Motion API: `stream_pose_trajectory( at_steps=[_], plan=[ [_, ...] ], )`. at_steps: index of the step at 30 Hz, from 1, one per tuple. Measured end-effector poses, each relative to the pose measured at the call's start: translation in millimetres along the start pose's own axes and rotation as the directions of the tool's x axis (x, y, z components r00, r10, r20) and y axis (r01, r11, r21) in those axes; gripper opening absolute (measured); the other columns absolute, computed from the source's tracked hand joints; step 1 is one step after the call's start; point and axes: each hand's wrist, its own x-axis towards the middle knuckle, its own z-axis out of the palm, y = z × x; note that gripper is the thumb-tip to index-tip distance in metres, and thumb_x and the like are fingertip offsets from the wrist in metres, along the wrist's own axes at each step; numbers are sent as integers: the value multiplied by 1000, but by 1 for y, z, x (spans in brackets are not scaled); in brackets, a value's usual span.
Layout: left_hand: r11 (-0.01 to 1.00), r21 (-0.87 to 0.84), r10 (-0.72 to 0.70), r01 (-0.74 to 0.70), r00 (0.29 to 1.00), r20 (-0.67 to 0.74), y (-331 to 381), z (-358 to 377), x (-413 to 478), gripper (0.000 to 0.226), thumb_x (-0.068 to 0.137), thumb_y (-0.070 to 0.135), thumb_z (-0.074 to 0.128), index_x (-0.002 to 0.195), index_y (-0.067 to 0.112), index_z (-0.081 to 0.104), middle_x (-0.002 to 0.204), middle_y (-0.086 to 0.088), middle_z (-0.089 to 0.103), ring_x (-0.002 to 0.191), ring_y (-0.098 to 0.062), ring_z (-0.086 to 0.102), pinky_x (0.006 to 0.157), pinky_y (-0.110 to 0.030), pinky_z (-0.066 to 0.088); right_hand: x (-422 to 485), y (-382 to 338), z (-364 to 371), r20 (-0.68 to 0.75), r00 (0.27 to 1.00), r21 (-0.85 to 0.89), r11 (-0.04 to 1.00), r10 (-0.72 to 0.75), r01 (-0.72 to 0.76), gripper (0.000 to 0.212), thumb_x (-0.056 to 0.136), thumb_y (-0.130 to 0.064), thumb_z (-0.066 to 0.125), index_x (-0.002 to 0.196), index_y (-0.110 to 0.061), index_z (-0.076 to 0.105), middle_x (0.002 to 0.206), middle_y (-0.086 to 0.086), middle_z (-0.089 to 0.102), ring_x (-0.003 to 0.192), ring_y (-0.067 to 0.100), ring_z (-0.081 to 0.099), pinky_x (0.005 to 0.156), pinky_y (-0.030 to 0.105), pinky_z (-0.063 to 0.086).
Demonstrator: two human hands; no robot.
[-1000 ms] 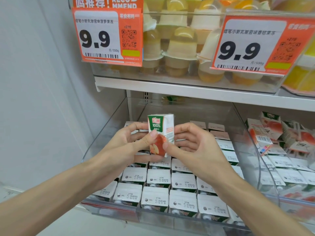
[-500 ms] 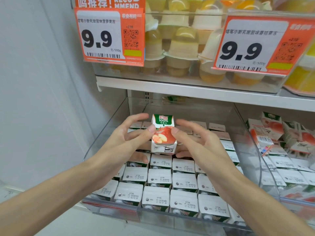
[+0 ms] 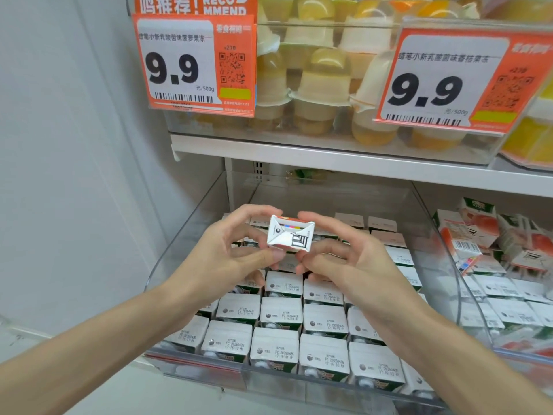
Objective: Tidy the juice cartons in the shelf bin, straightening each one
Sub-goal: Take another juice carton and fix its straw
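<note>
Below the fingers, the clear shelf bin holds upright juice cartons in tight rows reaching its front wall; the hands hide too many to count. Above those rows, one carton, base toward the camera, is gripped by the fingers of the left hand and right hand. Open room surrounds it under the shelf. Right of the fingers, a second bin holds jumbled cartons. Beyond, jelly cups sit behind two price tags.
</note>
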Motion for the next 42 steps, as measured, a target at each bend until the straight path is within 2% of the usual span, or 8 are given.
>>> stream_pose_trajectory(
  at_steps=[9,14,20,24,30,33,38,42],
  plan=[
    [999,39,31,-29,999,-38,-4,-4,2,48,80,23,86,124,34,71,125,-12,64,100,-23,79,90,-40,65,2,1,3,-19,998,-40,997,-67,66,46,90,-25,81,129,-45,68,103,-6,81,97,10,78,90,30,60],
    [998,50,33,-33,999,-10,-4,-4,1,49,82,13,87,122,37,72,130,5,69,101,-20,79,86,-32,65,3,2,0,-57,991,-109,987,-123,117,41,86,-28,85,118,-50,74,107,-8,76,93,6,76,95,42,61],
    [997,57,59,-59,998,-6,-4,-3,0,47,87,3,82,123,31,72,125,15,71,101,-19,79,88,-31,64,5,5,-1,-37,983,-96,980,-179,174,43,84,-22,87,116,-48,75,117,-14,74,101,1,74,85,20,60],
    [993,76,87,-87,996,3,-4,-3,0,47,84,14,85,125,31,69,124,15,71,104,-20,78,94,-38,64,8,8,-2,-39,969,-182,955,-245,235,39,81,-37,87,115,-49,73,126,-20,70,121,-2,63,102,32,55],
    [992,34,123,-123,992,16,-5,-1,0,41,90,9,79,125,27,69,125,7,72,101,-24,79,84,-38,66,7,8,-2,19,978,-150,967,-206,207,35,91,-34,81,118,-49,65,126,-27,69,123,0,65,109,34,53],
    [991,54,122,-123,992,12,-6,-1,1,43,89,11,79,127,28,69,125,8,72,100,-24,79,81,-37,67,8,8,-2,24,983,-137,973,-182,183,39,96,-17,78,117,-47,66,126,-24,70,116,1,70,105,32,56],
    [977,126,172,-172,985,10,-5,-2,2,48,89,15,80,131,33,64,125,12,72,100,-20,79,75,-39,68,7,7,-4,-29,975,-143,966,-222,216,35,93,-20,81,117,-44,70,114,-24,72,101,-3,72,81,13,57],
    [979,126,159,-157,987,-3,-7,-3,2,43,87,21,79,126,29,65,123,7,73,97,-23,80,77,-40,68,10,9,-5,-91,966,-202,955,-241,219,32,85,-33,86,112,-44,73,110,-18,74,101,2,68,86,22,59]
  ],
)
